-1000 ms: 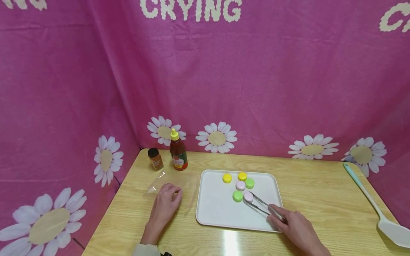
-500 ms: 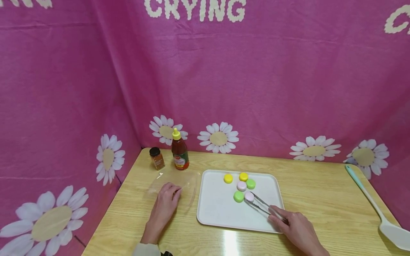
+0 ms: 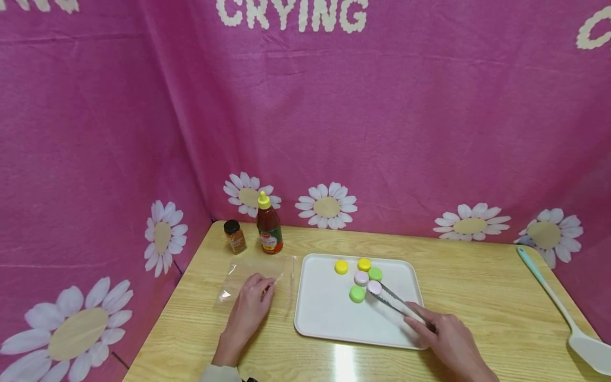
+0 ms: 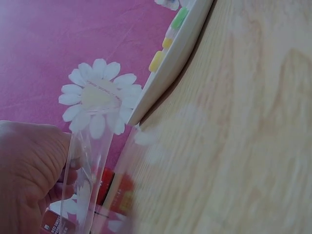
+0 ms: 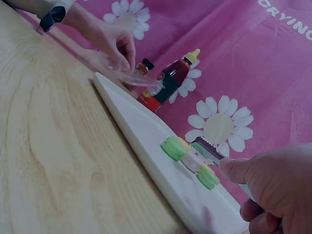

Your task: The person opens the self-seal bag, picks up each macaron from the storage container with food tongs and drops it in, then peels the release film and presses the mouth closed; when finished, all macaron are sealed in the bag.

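My right hand (image 3: pixel 448 337) grips a pair of metal tongs (image 3: pixel 398 305) above the white tray (image 3: pixel 324 318). Between the tong tips is a pale pink macaron (image 3: pixel 374 287). Beside it lie a second pink macaron (image 3: pixel 361 278), green macarons (image 3: pixel 357 294) and yellow macarons (image 3: pixel 341 267), all on the tray. Left of the tray, my left hand (image 3: pixel 248 310) pinches the edge of a clear plastic bag (image 3: pixel 238 275). The bag's film (image 4: pixel 90 151) stands up from the fingers in the left wrist view. In the right wrist view, the palm side hides part of the tongs.
A red sauce bottle (image 3: pixel 269 231) with a yellow cap and a small black-lidded spice jar (image 3: pixel 235 237) stand at the back left. A white spatula (image 3: pixel 553 302) with a mint handle lies along the right edge. Pink cloth (image 3: pixel 382 132) hangs behind the wooden table (image 3: pixel 477 286).
The pink macaron between the tong tips has shifted slightly up in the head view, along with the tongs and right hand. The plastic bag has changed shape around my left fingers.
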Demonstrator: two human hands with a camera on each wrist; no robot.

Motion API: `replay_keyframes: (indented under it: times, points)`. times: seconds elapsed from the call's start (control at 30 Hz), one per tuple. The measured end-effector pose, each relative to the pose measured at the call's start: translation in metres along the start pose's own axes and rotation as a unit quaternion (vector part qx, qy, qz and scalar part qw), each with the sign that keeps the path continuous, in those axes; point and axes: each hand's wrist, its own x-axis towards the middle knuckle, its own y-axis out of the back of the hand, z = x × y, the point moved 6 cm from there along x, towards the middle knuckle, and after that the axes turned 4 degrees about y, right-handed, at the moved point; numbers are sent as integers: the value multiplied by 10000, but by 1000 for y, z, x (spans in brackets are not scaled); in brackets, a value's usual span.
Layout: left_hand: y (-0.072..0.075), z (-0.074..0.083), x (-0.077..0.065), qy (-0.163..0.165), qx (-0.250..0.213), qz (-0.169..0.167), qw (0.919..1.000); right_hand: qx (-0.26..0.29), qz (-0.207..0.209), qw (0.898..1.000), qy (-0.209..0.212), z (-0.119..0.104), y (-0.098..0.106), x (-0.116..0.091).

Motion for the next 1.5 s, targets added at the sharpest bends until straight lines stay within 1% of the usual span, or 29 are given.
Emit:
replay_keyframes:
  times: [0.07, 0.17, 0.27, 0.33, 0.47, 0.6, 0.73, 0.9, 1.0, 1.13, 1.2, 1.33, 1.5]
  points:
    - [-1, 1, -1, -53, 5, 4, 10000, 2, 92, 9999, 134, -3, 5, 1]
    - [-2, 1, -2, -131, 62, 5, 9999, -38, 445, 9976, 526, -10, 13, 4]
    - [-3, 1, -2, -184, 169, -17, 9997, -148, 793, 9924, 927, -20, 20, 8]
    - [-4, 1, -3, -214, 230, -36, 9995, -209, 953, 9885, 1154, -27, 22, 11]
    - [-4, 3, -3, -310, 295, -54, 9991, -205, 1146, 9818, 1500, -43, 24, 17]
    - [-4, 5, -3, -440, 362, -53, 9984, -163, 1230, 9751, 1840, -61, 22, 23]
    - [-4, 6, -2, -442, 413, -84, 9981, -124, 1138, 9673, 2264, -84, 14, 33]
    - [-4, 6, -3, -413, 398, -99, 9983, -58, 741, 9624, 2611, -113, -6, 47]
    - [-3, 5, -3, -331, 330, -77, 9989, -277, 499, 9574, 2831, -131, -20, 53]
    - [-3, 5, -3, -240, 221, -31, 9995, -742, 394, 9447, 3169, -152, -34, 61]
    - [-3, 6, -2, -263, 176, -13, 9995, -862, 403, 9402, 3271, -159, -37, 65]
    - [-2, 7, -2, -367, 131, 23, 9992, -904, 264, 9339, 3449, -169, -43, 71]
    - [-2, 9, -1, -406, 70, -7, 9991, -855, 26, 9325, 3510, -176, -51, 77]
